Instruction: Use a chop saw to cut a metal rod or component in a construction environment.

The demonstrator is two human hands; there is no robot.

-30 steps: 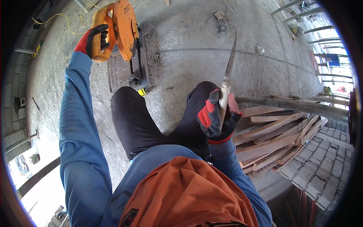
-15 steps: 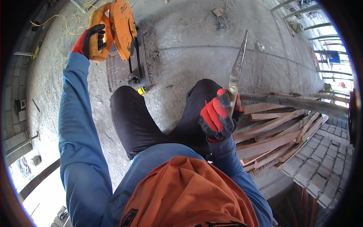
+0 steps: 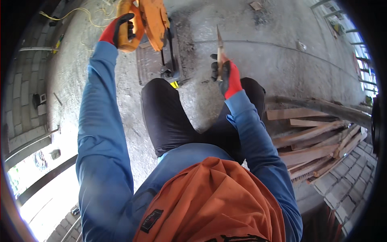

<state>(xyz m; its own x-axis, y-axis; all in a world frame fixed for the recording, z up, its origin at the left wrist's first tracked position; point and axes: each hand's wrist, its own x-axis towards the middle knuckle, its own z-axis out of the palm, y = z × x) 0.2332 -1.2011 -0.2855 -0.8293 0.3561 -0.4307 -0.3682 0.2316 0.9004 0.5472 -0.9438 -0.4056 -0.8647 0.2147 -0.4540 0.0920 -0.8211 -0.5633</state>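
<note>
At the far left, my left hand (image 3: 122,29), in a red and black glove, is closed around the yellow-orange handle (image 3: 130,43) of a cut-off saw. Beside it rises the saw's scuffed orange blade guard (image 3: 153,22), partly out of frame at the top. The saw's dark base plate (image 3: 146,66) lies on the concrete floor. My gloved right hand (image 3: 230,77) is out in front of my knee, closed on a knife-like tool with a long pointed metal blade (image 3: 220,42). Its tip points away from me, right of the saw and apart from it.
Sawn timber planks (image 3: 306,139) are piled on the right, with a long pole (image 3: 322,105) across their far end. Stacked grey bricks (image 3: 342,177) stand beyond. A yellow cable (image 3: 76,10) runs over the floor at far left. A small yellow piece (image 3: 174,84) sits by the base plate.
My right hand has moved forward and left with the pointed tool, turning so that the blade looks shorter. My left hand keeps its hold on the saw handle. The whole view has shifted somewhat.
</note>
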